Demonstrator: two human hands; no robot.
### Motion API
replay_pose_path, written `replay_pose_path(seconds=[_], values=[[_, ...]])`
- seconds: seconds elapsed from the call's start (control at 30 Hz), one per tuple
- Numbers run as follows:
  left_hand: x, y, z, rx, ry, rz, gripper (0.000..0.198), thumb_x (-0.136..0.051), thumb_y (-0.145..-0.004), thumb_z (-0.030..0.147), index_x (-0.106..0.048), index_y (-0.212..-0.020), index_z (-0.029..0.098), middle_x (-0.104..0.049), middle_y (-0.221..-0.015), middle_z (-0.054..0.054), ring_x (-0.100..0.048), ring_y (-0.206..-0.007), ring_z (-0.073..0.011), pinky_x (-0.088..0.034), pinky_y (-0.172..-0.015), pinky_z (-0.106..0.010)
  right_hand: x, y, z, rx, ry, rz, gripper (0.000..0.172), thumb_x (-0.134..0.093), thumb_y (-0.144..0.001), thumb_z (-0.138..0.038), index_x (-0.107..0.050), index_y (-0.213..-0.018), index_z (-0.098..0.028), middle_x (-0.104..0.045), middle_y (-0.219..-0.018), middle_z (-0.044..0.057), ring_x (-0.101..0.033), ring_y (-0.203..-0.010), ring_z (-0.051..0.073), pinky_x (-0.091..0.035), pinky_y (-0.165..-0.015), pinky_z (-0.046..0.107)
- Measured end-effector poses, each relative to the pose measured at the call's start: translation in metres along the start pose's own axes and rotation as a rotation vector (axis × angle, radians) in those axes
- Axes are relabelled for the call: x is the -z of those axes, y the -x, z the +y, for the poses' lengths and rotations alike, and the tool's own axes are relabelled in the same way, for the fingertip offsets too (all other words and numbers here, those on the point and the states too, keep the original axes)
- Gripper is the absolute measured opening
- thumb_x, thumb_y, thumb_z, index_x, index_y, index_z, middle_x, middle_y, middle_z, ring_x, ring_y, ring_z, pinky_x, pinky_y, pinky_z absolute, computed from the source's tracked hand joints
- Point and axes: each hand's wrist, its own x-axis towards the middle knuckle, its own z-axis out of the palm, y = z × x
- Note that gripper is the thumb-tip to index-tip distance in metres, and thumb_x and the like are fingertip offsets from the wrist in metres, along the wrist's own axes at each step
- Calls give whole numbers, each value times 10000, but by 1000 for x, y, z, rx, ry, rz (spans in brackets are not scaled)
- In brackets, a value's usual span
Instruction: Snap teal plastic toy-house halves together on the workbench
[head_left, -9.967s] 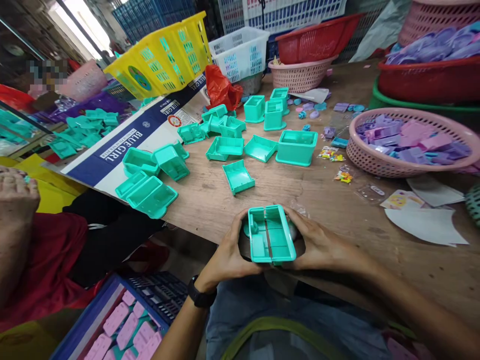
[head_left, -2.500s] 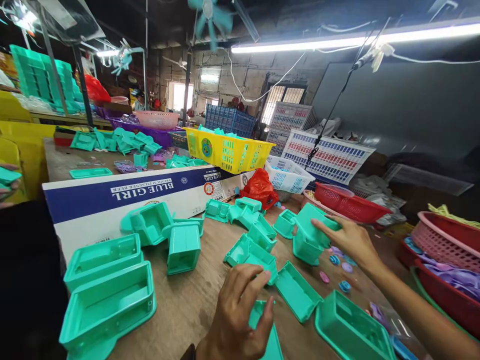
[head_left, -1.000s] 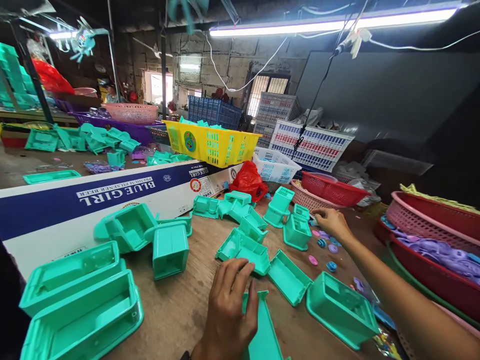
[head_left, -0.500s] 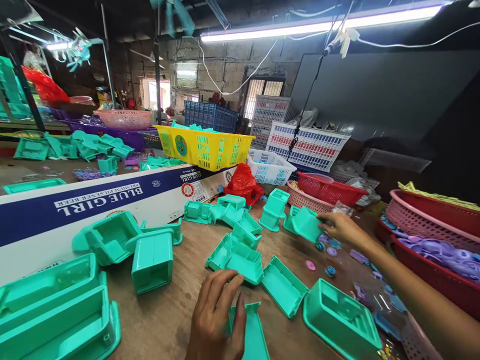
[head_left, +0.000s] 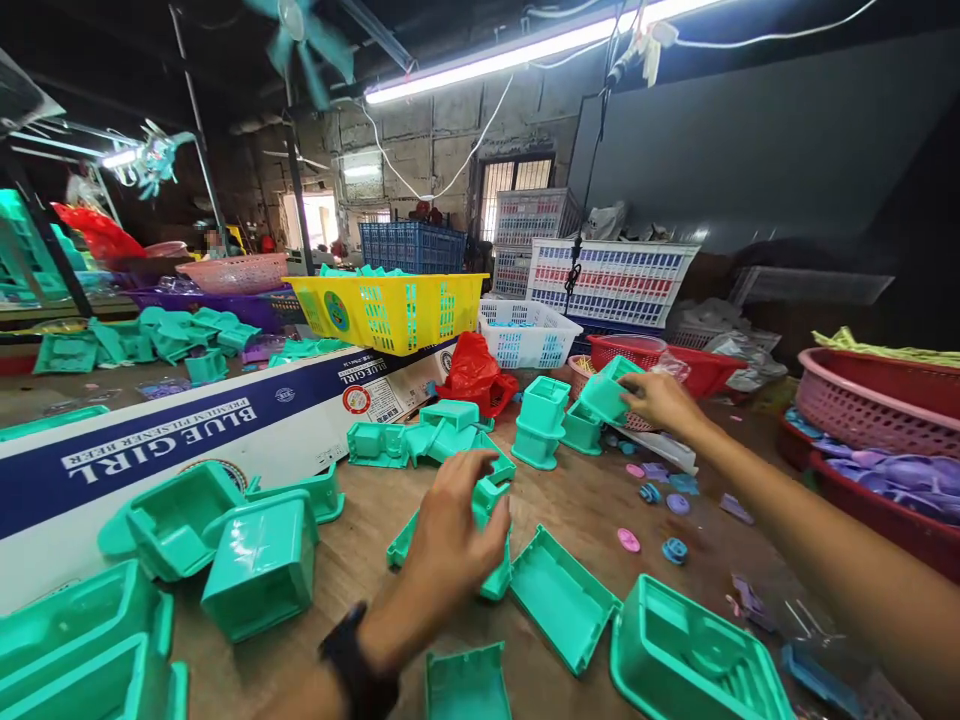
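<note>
My right hand [head_left: 656, 398] pinches the edge of a green plastic box [head_left: 609, 388], lifted and tilted above another green piece [head_left: 582, 428]. To its left, two green boxes stand stacked [head_left: 541, 420]. My left hand [head_left: 457, 525], with a dark band at the wrist, hangs with fingers apart over green parts at the middle of the table and partly hides them. A flat green tray [head_left: 564, 598] lies right of it, and a green piece [head_left: 469, 685] lies below. At the lower right sits a larger green box [head_left: 694, 655].
A long BLUEGIRL carton [head_left: 180, 425] crosses the left side. Behind it stands a yellow basket [head_left: 390, 312]. A red bag [head_left: 474, 375] and a white basket [head_left: 529, 335] are at the back. Red and pink baskets [head_left: 874, 400] stand right; small pieces [head_left: 628, 540] lie scattered nearby.
My left hand has moved forward and up, away from the green piece at the front edge. My right hand has raised the green box, tilting it higher. The view has shifted slightly right.
</note>
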Motion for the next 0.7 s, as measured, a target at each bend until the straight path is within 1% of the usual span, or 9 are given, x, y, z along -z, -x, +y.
replay_pose_path(seconds=[0.03, 0.1, 0.17, 0.27, 0.33, 0.47, 0.57, 0.63, 0.7], values=[[-13, -24, -3, 166, -10, -74, 438, -698, -809, 105, -606, -1224, 208, -725, -1211, -89, -702, -1163, -271, -569, -1034, -431, -5, -4, -2, 3, 21, -6, 213, -681, -1011, -389, -728, -1093, -198, -749, -1126, 62, -704, -1044, 222, -570, -981, 452], [-45, -68, -11, 270, -25, -107, 623, -798, -716, 105, -551, -1285, 158, -674, -1327, -166, -643, -1287, -327, -517, -1104, -455, -20, -12, -6, 14, 46, -6, 225, -688, -1008, -388, -726, -1118, -196, -737, -1185, 71, -698, -1088, 229, -569, -992, 458], [-78, -101, -22, 356, -31, -123, 756, -890, -629, 124, -522, -1290, 131, -642, -1364, -223, -599, -1354, -376, -486, -1132, -457, -36, -18, -10, 38, 55, 7, 224, -694, -1004, -387, -724, -1123, -200, -726, -1212, 77, -691, -1111, 233, -566, -999, 462], [-119, -127, -39, 462, -27, -131, 917, -983, -543, 151, -491, -1314, 89, -591, -1421, -294, -557, -1401, -423, -475, -1140, -457, -55, -19, -11, 91, 32, 62, 221, -685, -1006, -385, -721, -1138, -211, -714, -1234, 85, -666, -1154, 245, -537, -1040, 484], [-137, -134, -48, 503, -25, -138, 932, -999, -562, 172, -495, -1342, 99, -581, -1458, -264, -541, -1419, -411, -470, -1151, -458, -61, -15, -9, 124, -12, 121, 248, -681, -998, -353, -708, -1194, -203, -700, -1262, 98, -641, -1197, 269, -499, -1080, 518], [-155, -142, -60, 574, -39, -170, 574, -839, -868, 324, -580, -1351, 154, -618, -1431, -152, -608, -1326, -332, -515, -1111, -526, -63, 1, 3, 90, -128, 266, 425, -610, -981, -233, -610, -1406, -206, -601, -1423, 144, -545, -1348, 317, -427, -1150, 501], [-158, -149, -64, 605, -54, -185, 442, -731, -971, 369, -611, -1345, 167, -637, -1394, -129, -640, -1263, -304, -542, -1076, -541, -70, 13, 21, -92, -197, 342, 437, -552, -1022, -264, -539, -1451, -178, -553, -1452, 161, -505, -1378, 328, -411, -1156, 534], [-157, -152, -65, 606, -57, -193, 435, -729, -973, 373, -617, -1338, 166, -656, -1361, -124, -655, -1237, -295, -550, -1065, -527, -81, 17, 32, -205, -243, 306, 408, -605, -1024, -348, -569, -1389, -170, -596, -1379, 143, -581, -1267, 313, -479, -1081, 548], [-155, -152, -65, 601, -60, -193, 437, -733, -970, 374, -617, -1336, 164, -669, -1338, -121, -664, -1220, -290, -556, -1056, -517, -94, 16, 41, -242, -299, 209, 404, -675, -998, -411, -612, -1323, -178, -642, -1298, 111, -649, -1132, 273, -553, -982, 507]])
